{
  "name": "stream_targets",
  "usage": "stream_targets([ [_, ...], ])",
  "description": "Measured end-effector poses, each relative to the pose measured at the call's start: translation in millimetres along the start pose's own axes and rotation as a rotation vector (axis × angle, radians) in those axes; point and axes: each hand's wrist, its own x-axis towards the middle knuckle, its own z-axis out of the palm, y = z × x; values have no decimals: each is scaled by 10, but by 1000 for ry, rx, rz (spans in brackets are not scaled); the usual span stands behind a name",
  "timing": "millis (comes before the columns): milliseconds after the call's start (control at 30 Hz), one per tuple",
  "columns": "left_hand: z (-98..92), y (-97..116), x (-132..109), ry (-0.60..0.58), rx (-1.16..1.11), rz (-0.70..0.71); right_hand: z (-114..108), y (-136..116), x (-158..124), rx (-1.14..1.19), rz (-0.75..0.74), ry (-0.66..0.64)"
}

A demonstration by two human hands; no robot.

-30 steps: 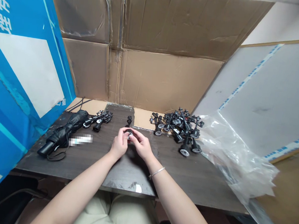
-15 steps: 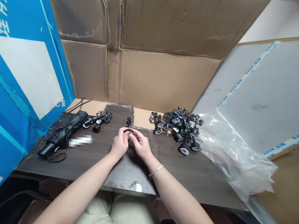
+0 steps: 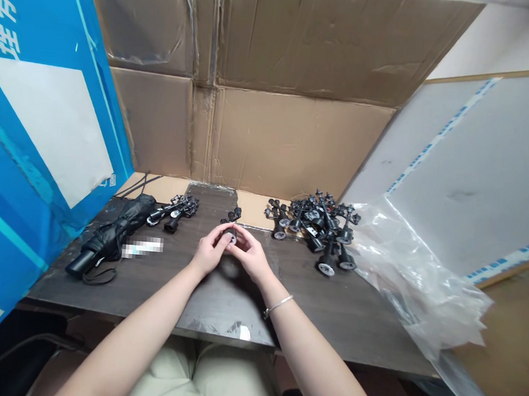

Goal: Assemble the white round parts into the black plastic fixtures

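Note:
My left hand (image 3: 208,250) and my right hand (image 3: 249,255) meet in the middle above the tabletop. Between them they grip a small black plastic part with a round whitish end disc (image 3: 231,237), which faces me. Its thin jointed black end sticks out beyond my fingertips, and the fingers hide most of its body. To the right lies a heap of similar black parts (image 3: 320,221), several with round pale discs at their wide ends. A smaller cluster of such parts (image 3: 176,209) lies to the left.
A folded black umbrella (image 3: 115,229) lies at the left on the dark table (image 3: 219,307). Clear plastic sheeting (image 3: 413,283) hangs over the right side. Cardboard (image 3: 296,139) closes off the back, a blue panel (image 3: 68,127) the left.
The part has turned a little in my hands, so its jointed end now points more to the right. Both hands stay in nearly the same place.

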Motion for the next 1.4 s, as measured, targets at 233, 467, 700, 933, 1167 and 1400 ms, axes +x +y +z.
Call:
stream_targets([
  [233,-68,-51,34,-168,-113,-58,-12,-41,-10,38,71,-108],
  [467,-94,-20,32,-309,-138,-130,15,-40,-26,60,86,-230],
  [700,-161,98,55,-372,-320,-220,3,-72,-30,49,95,-193],
  [933,-177,39,49,-403,-325,-218,9,-76,-39,33,99,-159],
  [1167,-223,38,57,-485,-241,-206,0,-121,-48,-21,111,-239],
  [1400,-197,42,41,-458,-124,-182,-7,-89,-56,-60,103,-191],
])
